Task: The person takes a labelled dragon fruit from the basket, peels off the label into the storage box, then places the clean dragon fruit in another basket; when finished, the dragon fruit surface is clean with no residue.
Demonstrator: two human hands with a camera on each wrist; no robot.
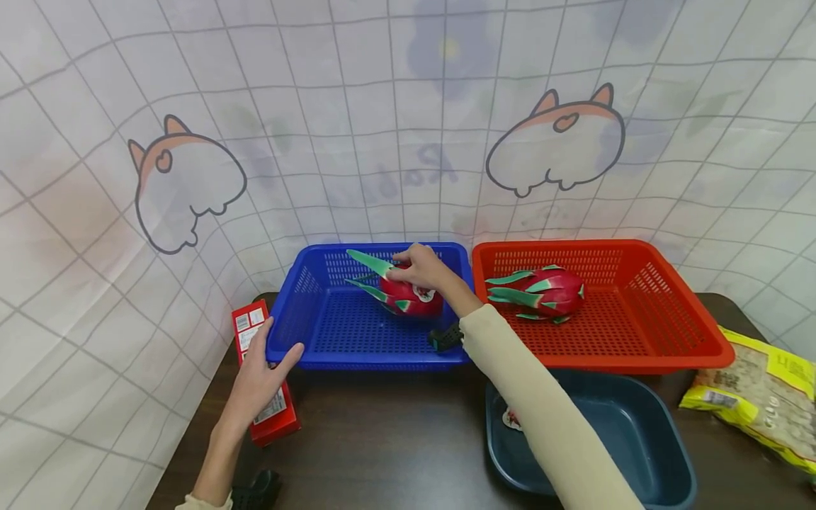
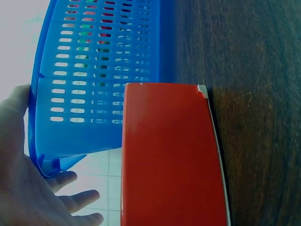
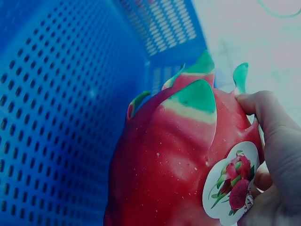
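Observation:
My right hand (image 1: 423,270) grips a red dragon fruit (image 1: 414,301) with green leaf tips, inside the blue basket (image 1: 357,343). The right wrist view shows fingers around the side of the fruit (image 3: 164,155), beside an oval fruit sticker (image 3: 230,183). Whether it touches the basket floor, I cannot tell. At the basket's front left corner my left hand (image 1: 255,379) touches the rim, with thumb and fingers spread and fairly straight. In the left wrist view these fingers (image 2: 80,200) extend past the corner. A second dragon fruit (image 1: 551,294) lies in the red basket (image 1: 637,361).
Beneath the left hand lies a red box (image 1: 277,418), beside the blue basket. A dark blue tub (image 1: 656,425) stands in front of the red basket, partly behind the right sleeve; a sticker (image 1: 511,419) shows in it. At right is a yellow bag (image 1: 758,397). Patterned cloth hangs behind.

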